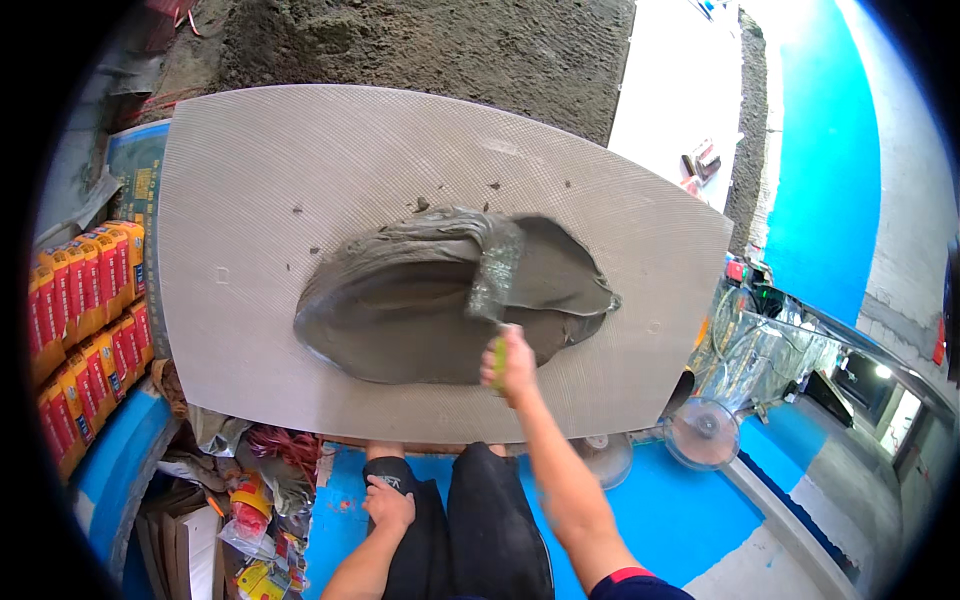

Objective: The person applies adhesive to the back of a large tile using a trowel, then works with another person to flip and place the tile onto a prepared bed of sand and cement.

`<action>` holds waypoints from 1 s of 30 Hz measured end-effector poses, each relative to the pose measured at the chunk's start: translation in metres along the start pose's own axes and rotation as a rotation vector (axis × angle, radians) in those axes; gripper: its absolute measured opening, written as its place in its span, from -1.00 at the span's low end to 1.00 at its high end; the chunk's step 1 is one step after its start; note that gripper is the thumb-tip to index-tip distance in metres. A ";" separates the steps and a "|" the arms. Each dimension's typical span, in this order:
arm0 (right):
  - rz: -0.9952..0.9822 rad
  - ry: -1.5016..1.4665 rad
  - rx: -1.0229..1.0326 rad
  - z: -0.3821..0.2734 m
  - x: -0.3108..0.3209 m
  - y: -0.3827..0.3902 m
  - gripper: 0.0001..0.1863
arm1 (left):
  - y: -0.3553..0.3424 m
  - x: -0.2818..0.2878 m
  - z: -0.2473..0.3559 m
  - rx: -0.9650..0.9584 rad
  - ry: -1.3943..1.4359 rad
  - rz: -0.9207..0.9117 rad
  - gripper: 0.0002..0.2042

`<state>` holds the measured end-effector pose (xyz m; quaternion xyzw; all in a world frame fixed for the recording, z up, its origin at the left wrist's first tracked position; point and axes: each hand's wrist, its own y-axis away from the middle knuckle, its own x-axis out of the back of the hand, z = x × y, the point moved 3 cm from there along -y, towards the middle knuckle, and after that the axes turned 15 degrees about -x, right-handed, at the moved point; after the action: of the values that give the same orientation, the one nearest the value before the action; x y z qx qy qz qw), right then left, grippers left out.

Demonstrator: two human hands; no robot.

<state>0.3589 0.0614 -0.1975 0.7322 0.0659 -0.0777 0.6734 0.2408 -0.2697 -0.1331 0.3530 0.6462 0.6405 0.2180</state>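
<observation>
My right hand (514,366) is wrapped round the green handle of a trowel (495,275). Its blade, smeared with wet grey paste, lies in the mound of grey mortar (400,320) and pushes up a folded ridge along the far side. The mortar is spread over the middle of a large tile (240,230), whose upper face shows a fine grid texture. Resting on my left knee, my left hand (390,503) holds nothing, its fingers laid out over the black trouser leg.
Stacked orange and red bags (90,290) stand at the left, above cardboard and loose packaging (250,510). Two round clear suction cups (703,433) sit by the near right edge. Beyond the tile lie rough mortar bed (430,50) and a white laid tile (675,90). Blue sheeting (650,520) covers floor.
</observation>
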 end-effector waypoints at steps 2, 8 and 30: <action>-0.030 0.123 0.078 0.015 -0.070 -0.022 -0.54 | 0.000 0.000 0.002 0.004 -0.017 -0.011 0.03; 0.299 1.283 0.320 0.069 -0.167 -0.020 -0.46 | -0.005 -0.003 0.007 0.045 0.016 -0.068 0.01; 0.080 0.089 0.147 -0.026 -0.066 -0.041 -0.53 | -0.004 -0.018 -0.006 0.012 0.066 0.010 -0.03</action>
<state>0.2865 0.0910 -0.2221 0.7846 0.0605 -0.0225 0.6167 0.2480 -0.2869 -0.1394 0.3360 0.6551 0.6492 0.1913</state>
